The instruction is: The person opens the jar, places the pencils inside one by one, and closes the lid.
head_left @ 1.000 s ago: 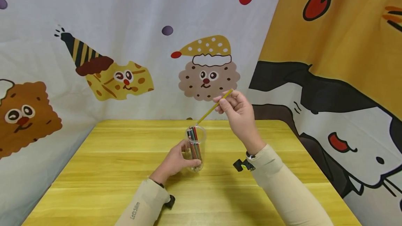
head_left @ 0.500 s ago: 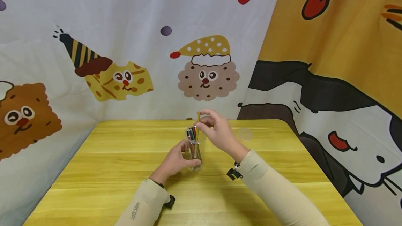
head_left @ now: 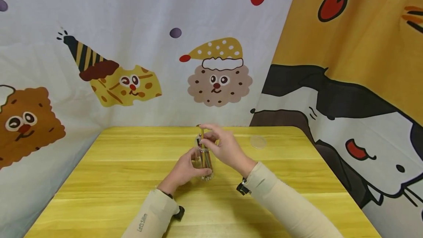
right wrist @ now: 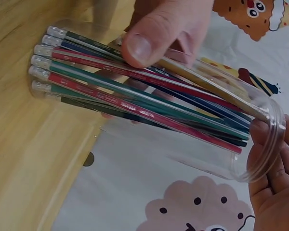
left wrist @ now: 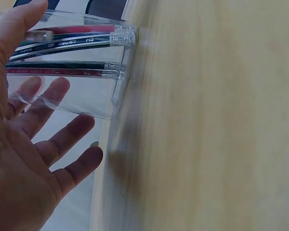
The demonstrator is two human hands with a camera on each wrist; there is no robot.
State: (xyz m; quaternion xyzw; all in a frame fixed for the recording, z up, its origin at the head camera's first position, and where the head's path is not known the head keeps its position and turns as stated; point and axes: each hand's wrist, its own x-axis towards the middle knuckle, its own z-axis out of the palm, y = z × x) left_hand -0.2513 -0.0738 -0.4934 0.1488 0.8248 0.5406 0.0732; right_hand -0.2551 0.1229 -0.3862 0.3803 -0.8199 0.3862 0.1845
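Observation:
A clear plastic jar [right wrist: 277,144] stands on the table with several pencils [right wrist: 120,85] leaning inside, red, green and dark blue, their silvery ends at the base. My left hand [head_left: 185,166] holds the jar low on its side, thumb in front and fingers behind. With thumb and fingertips, my right hand [head_left: 228,151] pinches a yellow pencil [right wrist: 207,84] whose upper end sticks out of the mouth while its length reaches down inside. In the left wrist view the lower jar wall [left wrist: 96,103] shows between thumb and fingers, with HB printed on a striped pencil [left wrist: 72,43].
A round clear lid [head_left: 258,142] lies flat on the table at the back right of the jar. The wood-grain table [head_left: 132,186] ends at a curtain [head_left: 145,17] printed with cartoon biscuits and animals.
My right hand has come down and left, tipping the slanted yellow pencil upright and lowering it into the jar. The lid has come into sight. My left hand keeps its hold.

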